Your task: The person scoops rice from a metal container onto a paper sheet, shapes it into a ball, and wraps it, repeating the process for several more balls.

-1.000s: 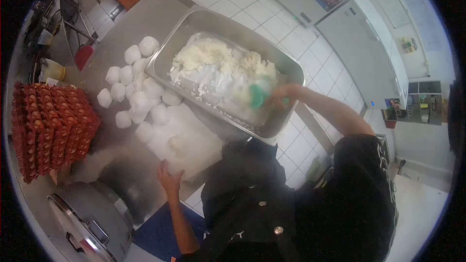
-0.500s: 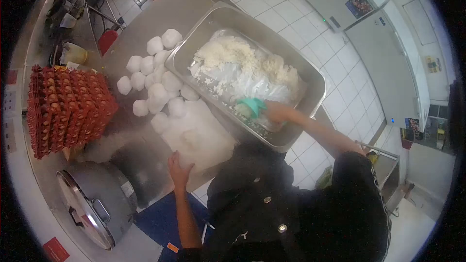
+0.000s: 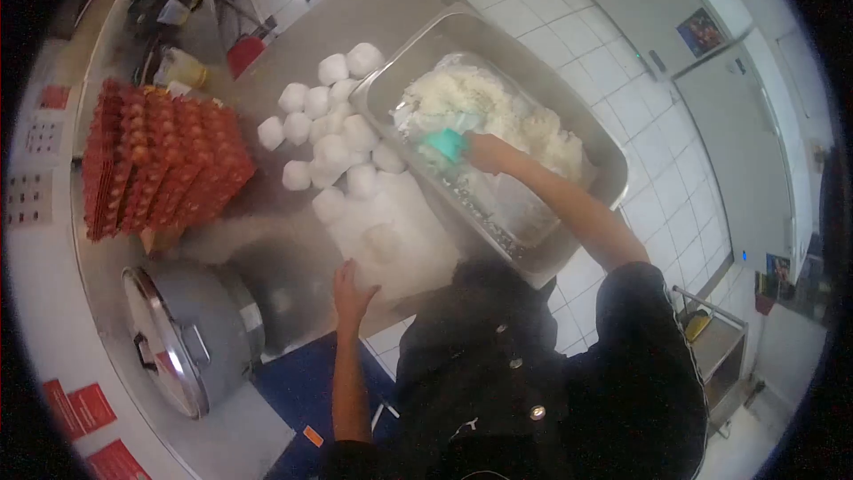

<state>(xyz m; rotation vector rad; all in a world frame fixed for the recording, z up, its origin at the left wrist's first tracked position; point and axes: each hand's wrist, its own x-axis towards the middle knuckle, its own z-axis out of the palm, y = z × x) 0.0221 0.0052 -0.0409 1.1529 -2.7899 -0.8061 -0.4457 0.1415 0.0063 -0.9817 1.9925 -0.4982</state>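
Note:
My right hand (image 3: 490, 156) grips a teal plastic scoop (image 3: 447, 144) inside a deep steel pan (image 3: 555, 268). White cooked rice (image 3: 458, 93) lies in the pan on clear plastic sheeting, and the scoop is beside its near left edge. What the scoop contains is blurred. My left hand (image 3: 354, 296) is at the near edge of a white sheet (image 3: 418, 236), thumb and fingers apart, with nothing in it. A pale round patch (image 3: 380, 244) shows on the sheet. Several white plastic-wrapped balls (image 3: 330, 151) are piled between sheet and pan, some stacked on others.
Stacked red egg trays (image 3: 164, 160) stand at the left on the steel table (image 3: 267, 249). Nearer me is a large lidded metal pot (image 3: 191, 338). A blue surface (image 3: 324, 391) lies below the table edge. White floor tiles (image 3: 657, 142) and refrigerator doors (image 3: 746, 151) are on the right.
The view has shifted, carrying the scene rightward. My right hand has moved the scoop from the pan's near side farther in, toward the rice at the left. My left hand stays by the sheet's edge.

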